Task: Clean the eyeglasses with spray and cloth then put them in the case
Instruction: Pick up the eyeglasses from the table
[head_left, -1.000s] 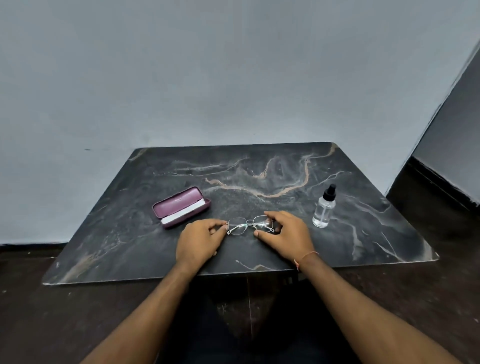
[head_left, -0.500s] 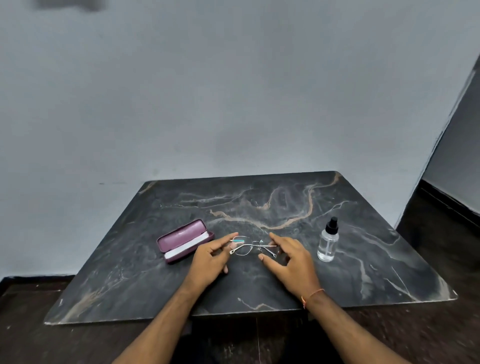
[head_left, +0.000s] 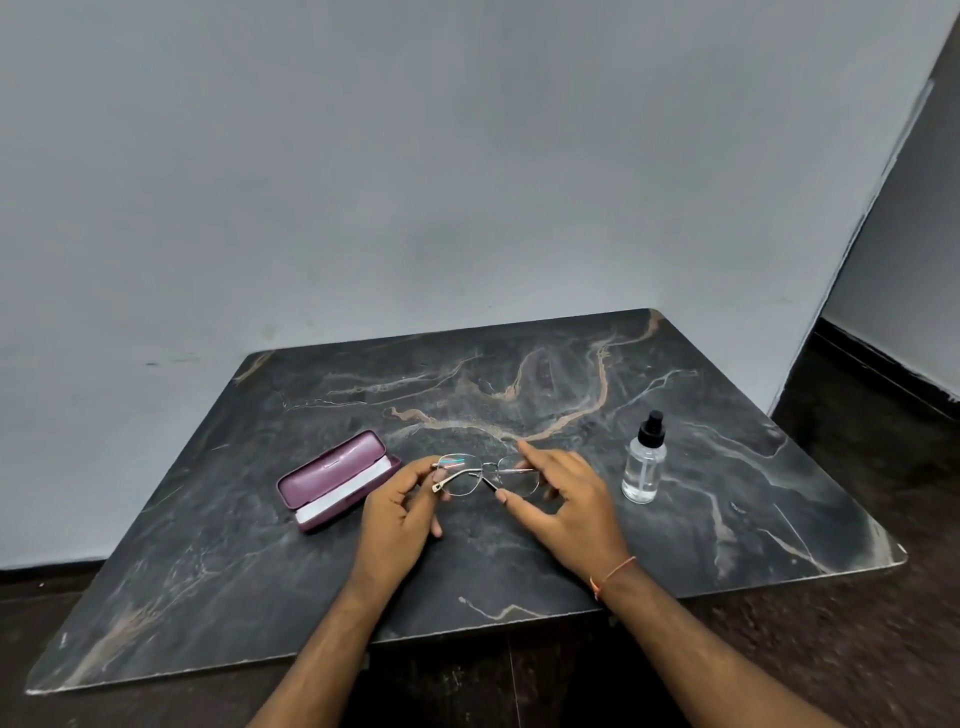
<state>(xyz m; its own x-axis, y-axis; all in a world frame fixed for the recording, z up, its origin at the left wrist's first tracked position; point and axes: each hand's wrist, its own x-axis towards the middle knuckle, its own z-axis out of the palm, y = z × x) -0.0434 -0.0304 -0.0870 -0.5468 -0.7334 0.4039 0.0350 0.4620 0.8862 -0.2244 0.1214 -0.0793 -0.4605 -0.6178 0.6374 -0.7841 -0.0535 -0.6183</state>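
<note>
Thin metal-framed eyeglasses (head_left: 480, 475) hang just above the dark marble table (head_left: 519, 566), held between both hands. My left hand (head_left: 397, 512) pinches the left hinge end. My right hand (head_left: 563, 501) holds the right lens side, with its fingers spread around the frame. One temple arm is partly folded across the lenses. An open maroon glasses case (head_left: 327, 475) lies to the left, with a white cloth (head_left: 345, 493) in its lower half. To the right of my right hand stands a small clear spray bottle (head_left: 644, 465) with a black nozzle.
The table stands against a plain grey wall (head_left: 415, 182). A dark floor (head_left: 857, 649) shows around the table's front and right edges. A wall corner rises at the right.
Both hands have lifted the eyeglasses off the table and turned them. The camera has tilted up, so the table sits lower in view.
</note>
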